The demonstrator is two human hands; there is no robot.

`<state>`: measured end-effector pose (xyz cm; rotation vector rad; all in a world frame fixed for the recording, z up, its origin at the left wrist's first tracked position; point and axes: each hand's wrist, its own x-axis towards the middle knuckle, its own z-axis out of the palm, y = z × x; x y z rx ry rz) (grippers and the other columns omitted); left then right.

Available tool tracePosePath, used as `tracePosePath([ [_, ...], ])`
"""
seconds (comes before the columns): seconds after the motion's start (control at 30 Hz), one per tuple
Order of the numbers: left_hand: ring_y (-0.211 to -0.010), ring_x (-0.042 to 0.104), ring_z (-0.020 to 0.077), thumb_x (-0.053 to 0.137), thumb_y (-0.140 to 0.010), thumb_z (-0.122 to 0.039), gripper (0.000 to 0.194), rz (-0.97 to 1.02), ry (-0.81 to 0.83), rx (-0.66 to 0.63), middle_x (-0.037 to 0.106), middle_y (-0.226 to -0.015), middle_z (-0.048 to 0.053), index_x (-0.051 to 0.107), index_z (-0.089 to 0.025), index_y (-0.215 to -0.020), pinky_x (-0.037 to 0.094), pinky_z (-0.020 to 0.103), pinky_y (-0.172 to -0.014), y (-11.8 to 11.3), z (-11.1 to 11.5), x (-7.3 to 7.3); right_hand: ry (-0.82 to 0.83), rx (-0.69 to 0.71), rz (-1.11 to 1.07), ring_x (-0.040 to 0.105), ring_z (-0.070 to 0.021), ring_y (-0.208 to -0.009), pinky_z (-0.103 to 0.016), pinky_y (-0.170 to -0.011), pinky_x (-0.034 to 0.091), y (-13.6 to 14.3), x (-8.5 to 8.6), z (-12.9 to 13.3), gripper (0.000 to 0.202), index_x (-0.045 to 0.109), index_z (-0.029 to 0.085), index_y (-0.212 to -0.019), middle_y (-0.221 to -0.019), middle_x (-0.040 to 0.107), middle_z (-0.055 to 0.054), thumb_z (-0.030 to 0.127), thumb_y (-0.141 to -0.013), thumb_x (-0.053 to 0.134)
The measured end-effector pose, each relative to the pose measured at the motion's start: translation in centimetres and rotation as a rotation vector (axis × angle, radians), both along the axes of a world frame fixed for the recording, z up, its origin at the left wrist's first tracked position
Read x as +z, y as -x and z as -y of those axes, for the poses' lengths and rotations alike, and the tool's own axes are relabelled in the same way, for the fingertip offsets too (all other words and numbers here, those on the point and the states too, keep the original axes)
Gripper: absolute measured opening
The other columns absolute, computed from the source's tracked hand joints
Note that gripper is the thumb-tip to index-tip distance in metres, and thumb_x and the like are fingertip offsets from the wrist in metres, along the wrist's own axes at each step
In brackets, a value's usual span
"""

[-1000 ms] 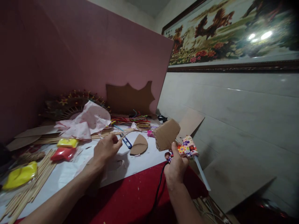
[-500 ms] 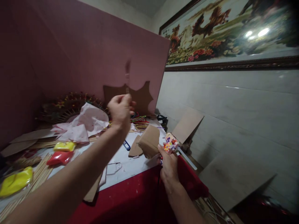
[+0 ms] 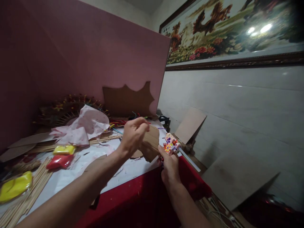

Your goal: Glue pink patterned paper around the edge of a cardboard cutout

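Observation:
My right hand (image 3: 170,163) is closed, its thumb along the edge of a bent brown cardboard piece (image 3: 152,146). A small flower-patterned piece (image 3: 170,142), pink with purple, red and yellow, shows right at these fingers. How it joins the cardboard I cannot tell. Behind it a white strip (image 3: 190,160) slants down to the right. Over the cardboard's left side, my left hand (image 3: 136,134) has its fingers pinched together. Whatever they hold, if anything, is hidden.
On the left of the white-topped table (image 3: 71,177) lie thin wooden sticks (image 3: 38,183), yellow (image 3: 16,186) and red (image 3: 60,161) packets and crumpled pinkish tissue (image 3: 82,125). A jagged cardboard cutout (image 3: 128,99) leans on the pink board. Red cloth (image 3: 123,202) covers the near edge.
My left hand has come down and right from its raised position to the cardboard. The thin dark-tipped item that stuck up from it is out of sight. My right hand has barely moved.

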<state>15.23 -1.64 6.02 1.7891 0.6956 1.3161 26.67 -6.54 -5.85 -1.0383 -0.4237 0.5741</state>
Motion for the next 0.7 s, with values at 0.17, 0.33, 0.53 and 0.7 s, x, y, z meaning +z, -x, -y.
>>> tracePosePath([
  [0.17,-0.066,0.054,0.0166,0.062,-0.07,-0.036,0.022,-0.002,0.269,0.027,0.063,-0.066,0.002,0.064,-0.014,-0.069,0.04,0.027,-0.06,2.8,-2.1,-4.5,-0.014,0.034,-0.065,0.039,-0.006,-0.038,-0.016,-0.031,0.028,0.4,0.4,0.2,0.031,0.056,0.015,-0.069,-0.049,0.046,0.008,0.032,-0.056,0.078],
  [0.33,-0.059,0.059,0.0167,0.074,-0.056,-0.032,0.032,0.046,0.556,-0.116,0.065,-0.068,0.004,0.062,-0.012,-0.078,0.045,0.028,-0.054,2.7,-1.6,-7.0,-0.018,0.047,-0.068,0.038,-0.0055,-0.038,-0.015,-0.03,0.028,0.5,0.5,0.2,0.034,0.057,0.014,-0.073,-0.05,0.047,0.008,0.034,-0.055,0.08],
  [0.53,-0.058,0.056,0.01,0.064,-0.073,-0.014,0.008,0.088,0.656,0.048,0.06,-0.07,0.001,0.059,-0.011,-0.078,0.048,0.026,-0.058,3.8,-4.3,-6.9,-0.055,0.03,-0.058,0.037,-0.0043,-0.042,-0.014,-0.031,0.026,0.2,0.6,0.1,0.037,0.056,0.014,-0.073,-0.059,0.053,0.004,0.039,-0.058,0.078],
  [0.7,-0.091,0.061,0.0199,0.055,-0.087,-0.03,0.029,-0.071,0.761,0.147,0.06,-0.111,0.008,0.056,-0.015,-0.113,0.053,0.039,-0.075,4.4,-6.1,-7.4,-0.061,0.057,-0.068,0.04,-0.0058,-0.043,-0.014,-0.031,0.027,0.2,0.3,0.0,0.041,0.056,0.016,-0.085,-0.063,0.058,0.002,0.035,-0.057,0.079],
])
